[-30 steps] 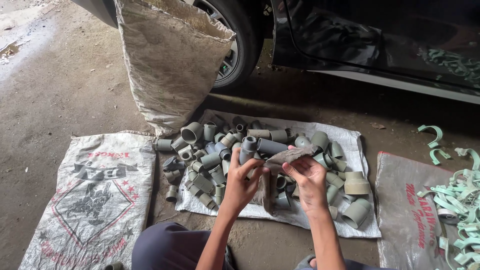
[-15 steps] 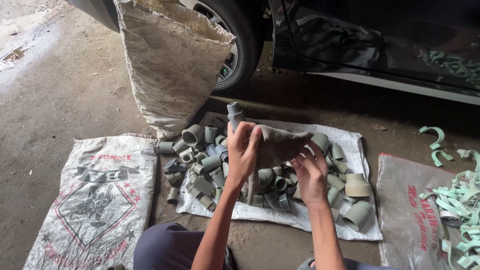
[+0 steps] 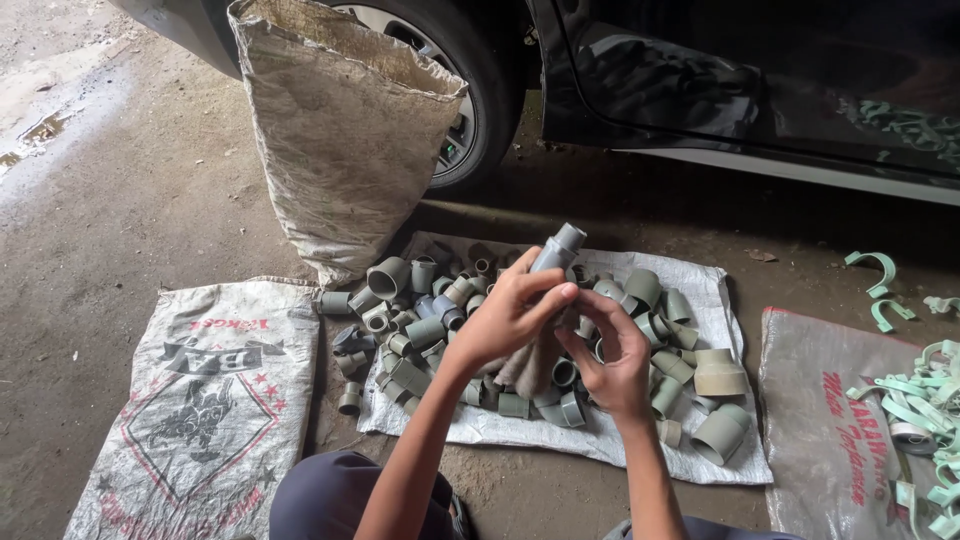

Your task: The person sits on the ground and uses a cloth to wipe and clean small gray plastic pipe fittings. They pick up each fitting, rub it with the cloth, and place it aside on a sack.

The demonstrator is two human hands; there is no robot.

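My left hand (image 3: 505, 315) grips a grey pipe fitting (image 3: 556, 248) and holds it upright above the pile. My right hand (image 3: 612, 362) sits just below and right of it, fingers curled around a brownish rag (image 3: 528, 368) that hangs under the fitting. Both hands hover over a heap of several grey plastic pipe fittings (image 3: 420, 325) spread on a white woven sack (image 3: 600, 440) on the ground.
A tall stuffed woven sack (image 3: 345, 140) stands behind the pile, against a car wheel (image 3: 480, 90). A flat printed sack (image 3: 205, 400) lies at left. At right, another sack (image 3: 830, 430) carries several pale green pipe clips (image 3: 925, 400). My knees are at the bottom edge.
My left hand has lifted the grey fitting from the pile and turned it upright. The rag has moved under it with my right hand.
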